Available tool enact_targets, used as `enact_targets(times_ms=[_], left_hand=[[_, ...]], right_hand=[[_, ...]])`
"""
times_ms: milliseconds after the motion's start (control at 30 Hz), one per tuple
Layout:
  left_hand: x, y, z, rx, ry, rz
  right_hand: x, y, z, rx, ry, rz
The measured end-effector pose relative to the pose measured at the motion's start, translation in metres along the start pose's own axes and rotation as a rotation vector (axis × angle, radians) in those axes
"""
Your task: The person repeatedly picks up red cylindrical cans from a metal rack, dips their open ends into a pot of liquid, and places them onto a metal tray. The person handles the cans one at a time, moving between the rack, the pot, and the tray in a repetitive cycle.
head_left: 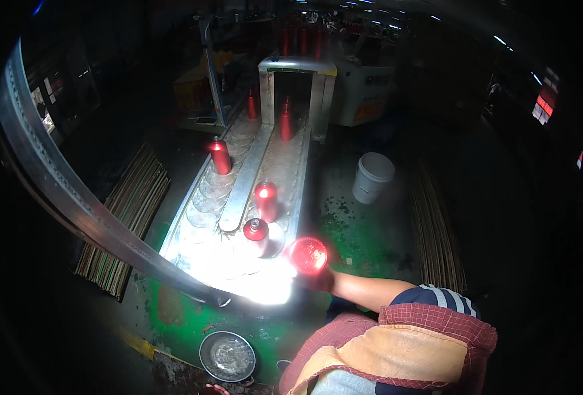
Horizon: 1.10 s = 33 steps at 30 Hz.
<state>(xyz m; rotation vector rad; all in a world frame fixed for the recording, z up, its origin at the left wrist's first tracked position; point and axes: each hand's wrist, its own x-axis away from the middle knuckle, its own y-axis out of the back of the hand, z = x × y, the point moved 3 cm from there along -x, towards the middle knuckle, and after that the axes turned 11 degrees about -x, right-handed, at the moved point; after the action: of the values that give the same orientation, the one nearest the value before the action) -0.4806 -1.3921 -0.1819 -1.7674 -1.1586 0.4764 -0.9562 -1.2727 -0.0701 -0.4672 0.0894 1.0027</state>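
Observation:
My right arm reaches in from the right, and my right hand (324, 281) grips a shiny red bottle (309, 255) whose round base faces up toward me. Much of that hand is dark and hidden behind the bottle. At the bottom edge, a bit of my left hand (218, 389) shows, its fingertips curled at something dark red that is mostly cut off. Close to the held bottle, a red bottle with a bare metal neck (256, 238) stands upright on the conveyor (242, 181). Just behind it is another red bottle (266, 201).
More red bottles (220, 156) stand farther along both conveyor lanes, near a metal arch (298, 64). A curved metal bar (81, 207) crosses at left. A metal basin (227, 356) sits below, a white bucket (374, 178) at right. Flat cardboard stacks (123, 220) flank the conveyor.

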Motion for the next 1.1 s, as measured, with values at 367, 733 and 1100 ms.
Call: enact_targets(times_ms=[367, 733, 1100], left_hand=[[-0.194, -0.332, 0.143, -0.753, -0.170, -0.256], [-0.463, -0.637, 0.312, -1.227, -0.510, 0.479], [-0.670, -0.601, 0.509, -2.165, -0.685, 0.605]], right_hand=[[-0.159, 0.288, 0.061, -1.017, -0.580, -0.423], [-0.159, 0.446, 0.037, -0.981, -0.283, -0.696], [-0.388, 0.462, 0.155, 0.081, 0.195, -0.692]])
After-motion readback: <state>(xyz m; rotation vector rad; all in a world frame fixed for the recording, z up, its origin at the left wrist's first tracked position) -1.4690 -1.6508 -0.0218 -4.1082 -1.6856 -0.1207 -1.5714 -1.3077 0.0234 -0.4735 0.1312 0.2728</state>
